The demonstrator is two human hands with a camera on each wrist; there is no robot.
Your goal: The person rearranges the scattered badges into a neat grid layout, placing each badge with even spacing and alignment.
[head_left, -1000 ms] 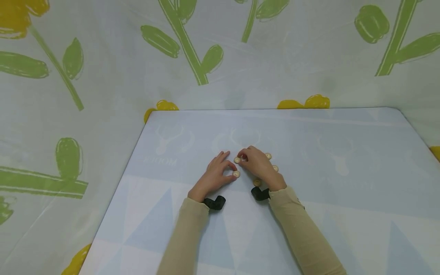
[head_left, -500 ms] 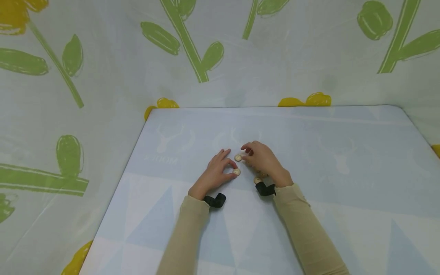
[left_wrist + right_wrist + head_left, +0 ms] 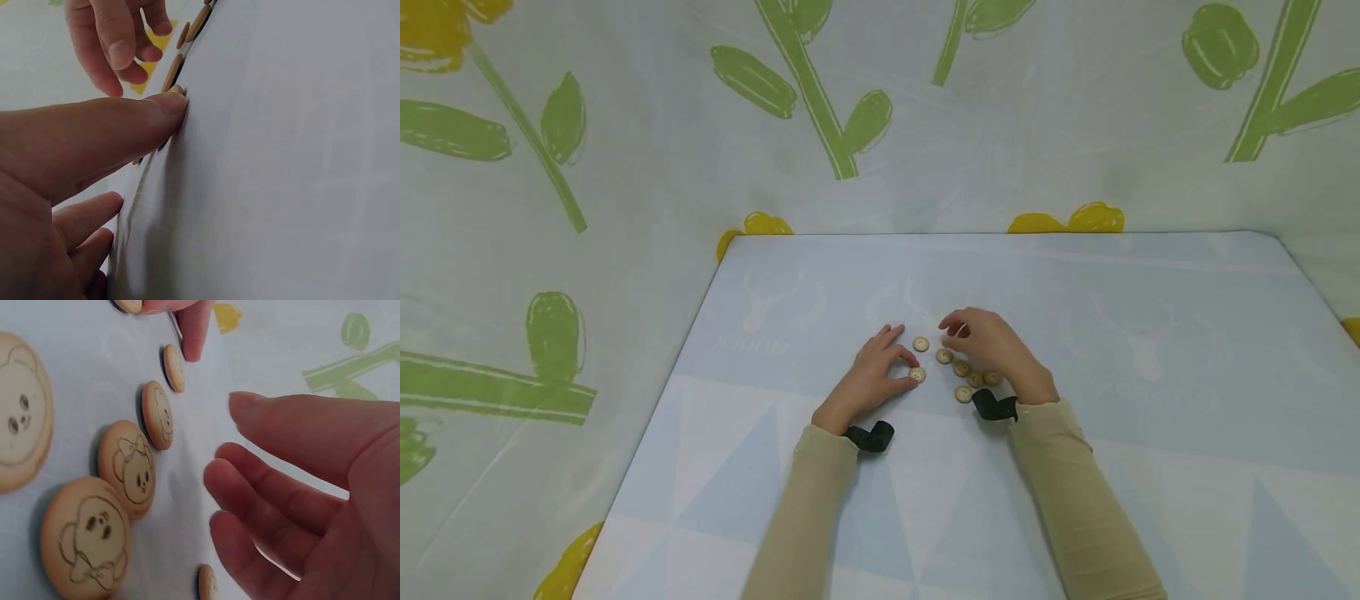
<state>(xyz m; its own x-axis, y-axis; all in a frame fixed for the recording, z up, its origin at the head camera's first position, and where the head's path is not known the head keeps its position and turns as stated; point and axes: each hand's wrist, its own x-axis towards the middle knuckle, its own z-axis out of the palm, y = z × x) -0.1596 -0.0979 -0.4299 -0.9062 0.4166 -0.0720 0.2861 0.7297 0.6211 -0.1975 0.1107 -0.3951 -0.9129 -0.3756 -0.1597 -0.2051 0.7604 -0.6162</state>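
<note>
My left hand (image 3: pixel 872 372) pinches a round tan disc (image 3: pixel 917 375) between thumb and index finger, right at the table, other fingers spread. In the left wrist view the thumb (image 3: pixel 144 119) covers most of that disc. My right hand (image 3: pixel 988 342) holds nothing; its fingers (image 3: pixel 240 487) are loosely bent, thumb apart. Beside it lies a loose trail of similar discs, including a far disc (image 3: pixel 921 343), a second disc (image 3: pixel 943 356) and a near disc (image 3: pixel 963 394). In the right wrist view, drawn bear faces show on a large disc (image 3: pixel 87 537) and others, some with bows.
The discs lie on a pale blue and white patterned table (image 3: pixel 820 533). Behind it hangs a whitish curtain (image 3: pixel 647 150) with green leaves and yellow flowers. Each wrist has a black strap-on camera, such as the right one (image 3: pixel 994 406).
My right hand has let go of the far disc and drawn back to the right, uncovering several discs between the hands. The left hand keeps its pinch in nearly the same place.
</note>
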